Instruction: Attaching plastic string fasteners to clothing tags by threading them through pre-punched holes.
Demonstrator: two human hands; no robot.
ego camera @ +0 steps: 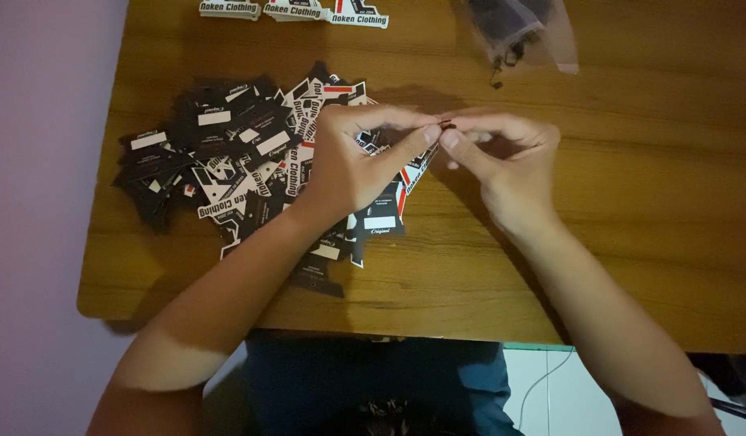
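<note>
Both hands meet above the wooden table point(631, 242). The left hand point(353, 161) and the right hand point(506, 165) each pinch, with thumb and forefinger, a tiny dark fastener point(446, 124) held between their fingertips. Under the left hand lies a loose heap of black, white and red clothing tags point(227, 161). At the far edge, 3 more tags point(296, 11) lie in a row, with a clear plastic bag point(522, 32) of small dark pieces near them.
</note>
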